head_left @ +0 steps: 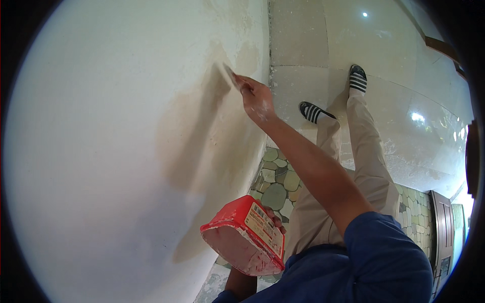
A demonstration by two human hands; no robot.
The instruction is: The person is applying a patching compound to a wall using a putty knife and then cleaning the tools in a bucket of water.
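White plastered wall [101,151] fills the head view from nine o'clock across to the centre, curving with the lens; a tan, damp-looking patch of fresh filler [202,131] runs down it from about twelve o'clock toward the middle. Pale glossy floor tiles [384,60] spread from twelve to three o'clock, with a strip of rounded grey and green pebble paving [277,184] along the foot of the wall near the centre and again at four o'clock.

At roughly twelve o'clock from the centre, the right hand [256,98] reaches up to the wall, dusted white, its grip pinched around the handle of a small flat putty knife [230,74], whose blade lies against the tan patch. The bare forearm runs back down toward five o'clock into a blue sleeve [384,252].

At six o'clock the left hand [275,222] holds a red rectangular plastic tub [242,235] tilted on its side, open mouth showing whitish filler, a label on its upper face. Only fingertips show behind the tub's rim, curled onto it; the tub hangs just beside the wall, well below the knife.

Beige trousers [364,151] lead up to two black-and-white striped sandals [357,78] on the tiles at one o'clock.
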